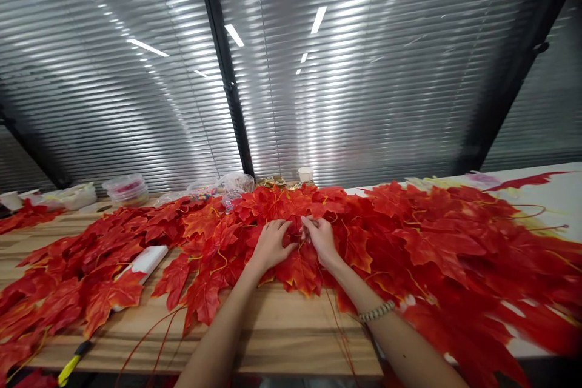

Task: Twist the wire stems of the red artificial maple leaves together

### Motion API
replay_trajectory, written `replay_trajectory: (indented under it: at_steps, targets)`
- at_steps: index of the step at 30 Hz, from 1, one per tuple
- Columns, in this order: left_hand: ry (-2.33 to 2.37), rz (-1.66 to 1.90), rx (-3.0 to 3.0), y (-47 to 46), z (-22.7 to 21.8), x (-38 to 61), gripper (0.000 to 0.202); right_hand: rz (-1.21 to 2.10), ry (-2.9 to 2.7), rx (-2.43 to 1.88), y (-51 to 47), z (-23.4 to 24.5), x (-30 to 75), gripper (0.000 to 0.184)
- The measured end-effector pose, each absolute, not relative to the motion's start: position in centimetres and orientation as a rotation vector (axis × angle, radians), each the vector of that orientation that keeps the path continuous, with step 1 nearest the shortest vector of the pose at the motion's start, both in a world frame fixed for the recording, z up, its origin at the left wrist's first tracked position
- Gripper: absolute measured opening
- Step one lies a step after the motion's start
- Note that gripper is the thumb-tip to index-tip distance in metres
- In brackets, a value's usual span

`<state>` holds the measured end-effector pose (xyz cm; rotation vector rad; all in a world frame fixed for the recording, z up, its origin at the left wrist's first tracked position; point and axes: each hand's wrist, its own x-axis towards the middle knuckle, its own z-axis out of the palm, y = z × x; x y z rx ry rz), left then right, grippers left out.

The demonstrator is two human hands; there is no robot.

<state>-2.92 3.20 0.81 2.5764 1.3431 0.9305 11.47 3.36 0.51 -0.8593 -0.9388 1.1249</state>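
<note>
A wide spread of red and orange artificial maple leaves (409,236) covers a wooden table (291,333). Both hands rest on the leaves near the middle. My left hand (271,244) lies on the pile with fingers curled toward the right hand. My right hand (319,236) has its fingers pinched together on a leaf or thin stem; I cannot make out which. A beaded bracelet (376,311) sits on my right wrist. Thin red wire stems (154,333) trail toward the table's front edge.
A white flat object (146,260) lies half under leaves at the left. Clear plastic tubs (126,189), bags and a small white cup (305,174) stand along the back by window blinds. A yellow-handled tool (71,365) lies at the front left edge.
</note>
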Motion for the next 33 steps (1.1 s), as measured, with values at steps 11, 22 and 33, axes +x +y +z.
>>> replay_trajectory:
  at_steps: [11,22,33]
  targets:
    - [1.404,0.977,2.585,3.85,0.29,-2.72,0.032,1.030,-0.960,-0.881,3.70,0.07,11.72,0.029]
    - [1.553,0.968,2.577,3.56,0.63,-2.60,0.026,1.000,-0.987,-0.846,3.94,0.10,11.62,0.032]
    - [1.675,0.942,2.608,3.37,0.31,-2.19,0.029,1.043,-0.973,-0.846,3.87,0.06,11.33,0.034]
